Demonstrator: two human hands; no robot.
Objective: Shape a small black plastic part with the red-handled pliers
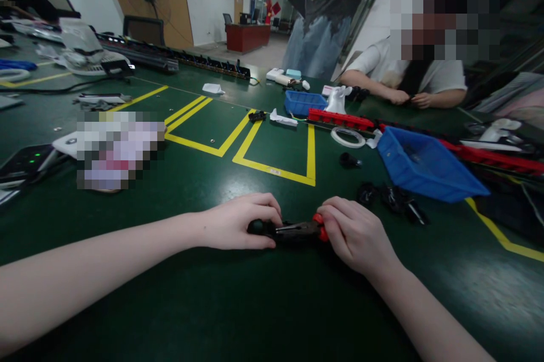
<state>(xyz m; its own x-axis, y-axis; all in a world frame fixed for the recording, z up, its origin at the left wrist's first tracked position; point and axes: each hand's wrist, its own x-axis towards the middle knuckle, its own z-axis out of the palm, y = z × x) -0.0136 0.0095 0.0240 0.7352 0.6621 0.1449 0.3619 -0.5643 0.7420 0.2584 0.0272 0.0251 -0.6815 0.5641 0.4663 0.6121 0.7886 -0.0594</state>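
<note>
On the dark green table (263,305), my left hand (238,223) is closed over a small black part (260,228) at the tip of a pair of pliers (297,231). My right hand (355,234) grips the pliers' red handles (319,226). The pliers lie flat on the table between both hands, jaws pointing left. What sits inside the jaws is hidden by my left fingers.
A blue bin (425,166) stands to the right, with black plastic parts (391,197) in front of it. A tape roll (347,136), a smaller blue tray (304,102) and red bars (340,119) lie behind. Two other people are at the far side. Yellow floor-style lines (276,169) mark the table.
</note>
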